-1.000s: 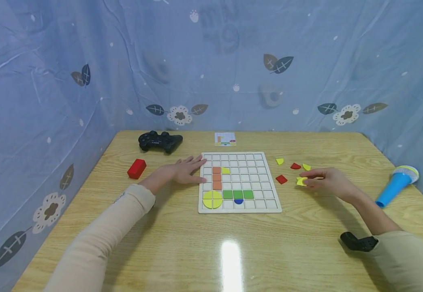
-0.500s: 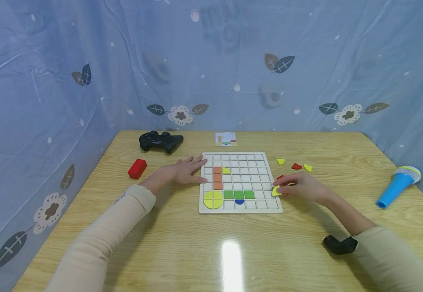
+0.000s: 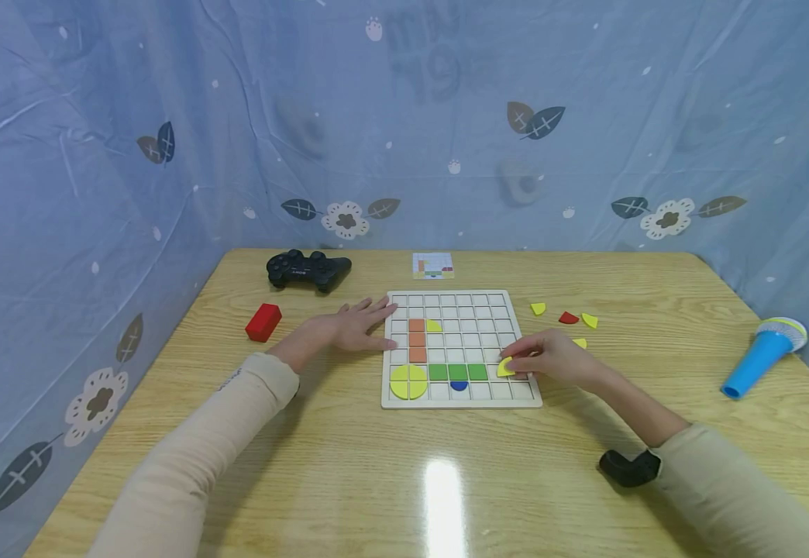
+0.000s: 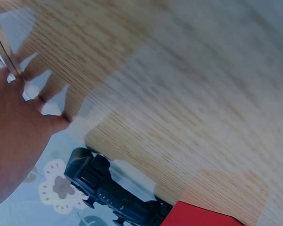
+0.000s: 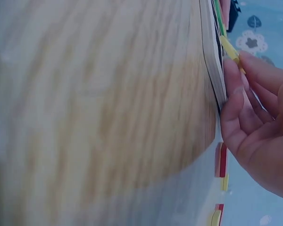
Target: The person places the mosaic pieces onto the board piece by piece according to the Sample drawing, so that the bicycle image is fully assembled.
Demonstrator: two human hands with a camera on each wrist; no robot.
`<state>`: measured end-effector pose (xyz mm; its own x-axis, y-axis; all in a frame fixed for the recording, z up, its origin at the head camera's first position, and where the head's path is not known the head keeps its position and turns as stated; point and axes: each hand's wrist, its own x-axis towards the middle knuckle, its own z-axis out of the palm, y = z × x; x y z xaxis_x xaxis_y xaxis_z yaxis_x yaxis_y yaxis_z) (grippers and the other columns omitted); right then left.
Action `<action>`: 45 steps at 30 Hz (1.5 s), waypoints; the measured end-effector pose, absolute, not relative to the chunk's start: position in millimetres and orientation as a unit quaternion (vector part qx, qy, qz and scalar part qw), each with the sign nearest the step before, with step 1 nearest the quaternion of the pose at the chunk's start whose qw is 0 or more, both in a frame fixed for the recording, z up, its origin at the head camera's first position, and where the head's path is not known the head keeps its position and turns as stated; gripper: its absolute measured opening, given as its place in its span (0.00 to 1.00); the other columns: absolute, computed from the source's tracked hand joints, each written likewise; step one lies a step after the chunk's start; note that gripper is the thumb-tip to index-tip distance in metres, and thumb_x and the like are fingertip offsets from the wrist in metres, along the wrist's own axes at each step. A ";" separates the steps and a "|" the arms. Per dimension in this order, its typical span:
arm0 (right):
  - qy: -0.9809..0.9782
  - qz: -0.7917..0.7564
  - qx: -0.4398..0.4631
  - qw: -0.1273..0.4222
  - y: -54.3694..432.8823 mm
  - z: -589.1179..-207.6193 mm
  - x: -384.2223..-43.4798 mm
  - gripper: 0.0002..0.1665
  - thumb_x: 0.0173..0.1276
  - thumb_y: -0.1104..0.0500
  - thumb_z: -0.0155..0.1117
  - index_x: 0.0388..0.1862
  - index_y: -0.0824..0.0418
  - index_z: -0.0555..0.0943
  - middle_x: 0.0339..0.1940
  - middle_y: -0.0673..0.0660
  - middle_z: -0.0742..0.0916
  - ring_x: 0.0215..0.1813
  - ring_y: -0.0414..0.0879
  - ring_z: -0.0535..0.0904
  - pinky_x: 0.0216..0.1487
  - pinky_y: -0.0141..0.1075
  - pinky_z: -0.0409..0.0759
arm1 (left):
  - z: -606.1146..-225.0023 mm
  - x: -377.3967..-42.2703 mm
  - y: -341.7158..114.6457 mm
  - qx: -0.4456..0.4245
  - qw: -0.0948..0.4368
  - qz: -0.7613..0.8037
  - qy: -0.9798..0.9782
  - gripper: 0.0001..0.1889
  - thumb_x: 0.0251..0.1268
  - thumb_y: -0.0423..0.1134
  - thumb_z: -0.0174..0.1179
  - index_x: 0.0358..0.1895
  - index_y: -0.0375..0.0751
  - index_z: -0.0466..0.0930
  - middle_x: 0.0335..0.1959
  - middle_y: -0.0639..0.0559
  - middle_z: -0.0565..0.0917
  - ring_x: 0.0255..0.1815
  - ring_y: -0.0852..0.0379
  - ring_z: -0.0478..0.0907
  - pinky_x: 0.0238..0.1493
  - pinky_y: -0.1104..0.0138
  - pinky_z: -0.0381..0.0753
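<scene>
My right hand [image 3: 551, 358] pinches a yellow quarter-circle tile [image 3: 504, 368] between thumb and fingertips, close over the lower right squares of the white grid board [image 3: 446, 404]. In the right wrist view the tile [image 5: 229, 48] is seen edge-on beside the board's edge. My left hand [image 3: 359, 325] lies with spread fingers at the board's left edge, thumb and fingertips over its rim. Orange squares [image 3: 417, 339] stand in a column on the board, with a yellow piece [image 3: 434, 326] beside the top one. Below lie a yellow circle [image 3: 408, 382], a row of green squares [image 3: 458, 372] and a blue half-circle [image 3: 459, 385].
Right of the board lie loose yellow [image 3: 538, 308] and red [image 3: 568, 318] tiles. A small pattern card [image 3: 433, 266] lies behind the board. A black game controller [image 3: 308, 270] and red block [image 3: 263, 322] sit at the left, a blue toy microphone [image 3: 765, 356] at the right.
My right hand has carried the yellow quarter-circle tile leftward from the loose tiles to over the board's right side. The left hand has stayed in place.
</scene>
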<state>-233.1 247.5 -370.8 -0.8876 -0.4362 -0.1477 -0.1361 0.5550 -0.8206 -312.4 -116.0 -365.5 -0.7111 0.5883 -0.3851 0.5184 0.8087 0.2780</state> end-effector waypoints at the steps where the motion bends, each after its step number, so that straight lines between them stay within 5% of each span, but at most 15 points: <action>1: 0.868 -0.437 -0.168 0.166 246.4 -370.5 -233.0 0.17 0.64 0.57 0.67 0.48 0.66 0.84 0.34 0.54 0.86 0.33 0.45 0.81 0.30 0.33 0.76 | -365.6 -312.6 -116.0 0.300 0.233 0.075 0.922 0.44 0.68 0.66 0.44 0.78 0.51 0.34 0.77 0.51 0.33 0.76 0.44 0.31 0.69 0.43 0.35; 18: 0.875 -0.405 -0.234 0.123 233.1 -369.7 -233.9 0.11 0.64 0.64 0.67 0.43 0.69 0.85 0.32 0.55 0.86 0.26 0.45 0.78 0.23 0.30 0.70 | -369.3 -312.9 -117.8 0.296 0.235 0.071 0.923 0.45 0.67 0.67 0.43 0.77 0.52 0.33 0.77 0.52 0.32 0.75 0.45 0.31 0.69 0.44 0.35; 35: 0.880 -0.407 -0.215 0.114 230.0 -371.8 -238.4 0.11 0.68 0.60 0.63 0.45 0.65 0.84 0.38 0.54 0.85 0.34 0.46 0.77 0.30 0.32 0.76 | -370.6 -314.4 -117.2 0.301 0.230 0.075 0.922 0.45 0.67 0.68 0.43 0.77 0.52 0.33 0.77 0.52 0.32 0.75 0.45 0.31 0.69 0.44 0.35; 45: 0.874 -0.389 -0.257 0.136 226.6 -369.2 -237.6 0.12 0.69 0.59 0.63 0.48 0.62 0.84 0.37 0.52 0.84 0.25 0.42 0.67 0.25 0.30 0.65 | -371.7 -315.8 -115.7 0.295 0.229 0.070 0.925 0.45 0.67 0.68 0.42 0.77 0.54 0.32 0.77 0.53 0.32 0.76 0.45 0.31 0.70 0.44 0.34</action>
<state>-237.6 226.6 -369.2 -0.8305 -0.5557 -0.0372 -0.3447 0.5653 -0.7494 -315.8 -115.7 -371.7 -0.7204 0.5784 -0.3828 0.5138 0.8158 0.2656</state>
